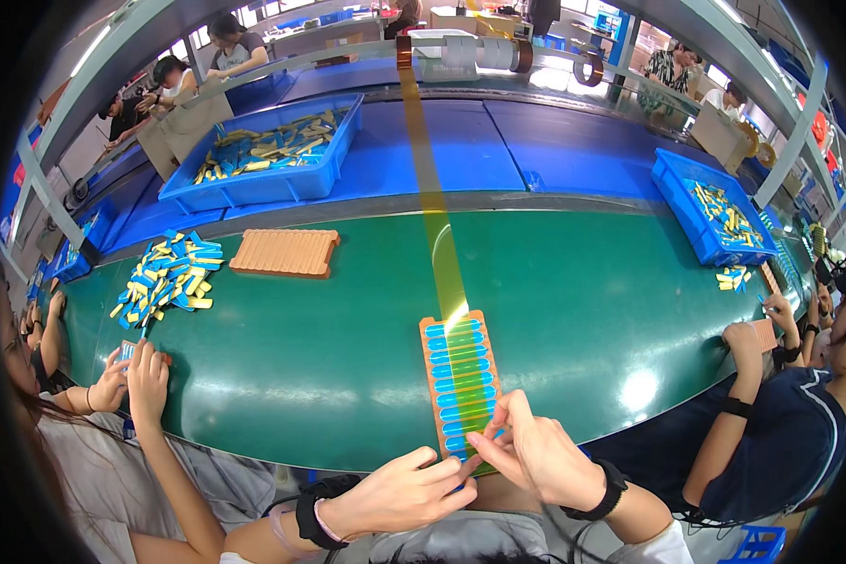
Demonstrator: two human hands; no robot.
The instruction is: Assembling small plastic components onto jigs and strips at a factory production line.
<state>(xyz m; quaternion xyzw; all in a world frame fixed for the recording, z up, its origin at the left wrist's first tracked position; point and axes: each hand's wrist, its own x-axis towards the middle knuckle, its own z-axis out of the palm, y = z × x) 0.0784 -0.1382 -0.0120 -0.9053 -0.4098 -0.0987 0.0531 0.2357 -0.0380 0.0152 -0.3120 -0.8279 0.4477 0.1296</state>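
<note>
A brown slotted tray [425,352] lies on the green table at the middle, near its front edge. Blue strips [436,344] fill its slots in a row. A band of amber tape [430,179] stretches from a roll at the back down over the strips to the tray's near end. My right hand [547,462] is closed there, thumb and forefinger pinched at the tape. From the left, my left hand [399,496] reaches the same near end with its fingers bent together. What lies between its fingertips is hidden.
Behind the table, blue bins [254,195] [691,221] hold many yellow and blue strips. A loose strip pile [169,277] and another brown tray [284,254] lie left. Tape rolls [461,53] hang on a bar. Co-workers' hands [146,385] [744,350] work on both sides.
</note>
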